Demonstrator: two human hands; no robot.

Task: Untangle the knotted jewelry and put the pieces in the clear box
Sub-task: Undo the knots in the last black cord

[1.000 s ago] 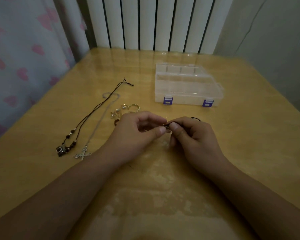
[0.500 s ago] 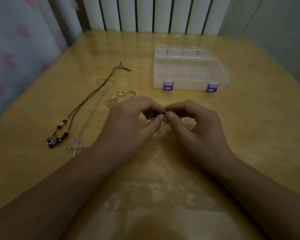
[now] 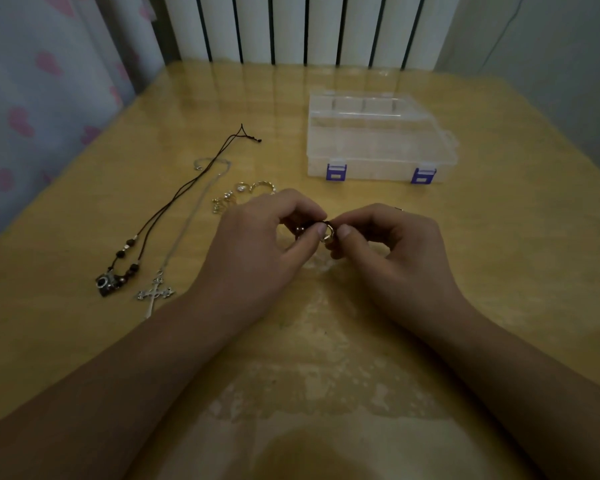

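head view: two hands work a small tangle just above the table, mid-frame.

nearest, at the centre of the frame, the left hand (image 3: pixel 257 237) and the right hand (image 3: pixel 388 244) meet fingertip to fingertip, each with thumb and forefinger curled in a pinch on the same knotted piece (image 3: pixel 321 232), a pale ring with dark beads. the knot lies between the two hands, its long axis running left to right, so neither hand is nearer; pulling apart along that line looks like the coming move. to the left lie a dark cord necklace (image 3: pixel 160 220) and a silver cross necklace (image 3: pixel 155 294), with loose rings (image 3: pixel 243 194) just beyond the left hand. farther off, upper right of centre, the clear box (image 3: pixel 374 140) sits with its blue latches fastened, well apart from the hands.
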